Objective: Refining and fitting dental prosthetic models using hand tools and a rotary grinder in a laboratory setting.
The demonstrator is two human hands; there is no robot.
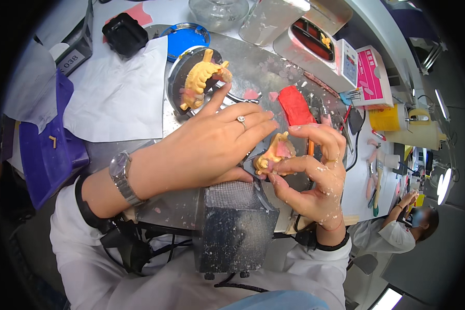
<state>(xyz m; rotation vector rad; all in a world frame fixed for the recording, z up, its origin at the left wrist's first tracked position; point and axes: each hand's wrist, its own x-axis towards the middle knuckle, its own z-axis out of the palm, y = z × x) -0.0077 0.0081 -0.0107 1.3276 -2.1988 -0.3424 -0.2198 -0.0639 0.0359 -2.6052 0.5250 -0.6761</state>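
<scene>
Judging by the grip, a fine handling step seems to be in hand, probably a look-over or a fitting. The small cream cast (282,150) with pink patches is pinched by the thumb and fingertips of the right hand (320,186), just past the far end of the dark block (237,232); whether it's also rested on the bench (181,209) can't be told. The left hand (206,139) is spread palm down, no grip seen, though its underside is hidden. A horseshoe-shaped cast (199,80) is set on a round holder (177,77) near its index finger. Next, a light, steady pinch is probably needed, with the stubby prongs kept from knocks.
</scene>
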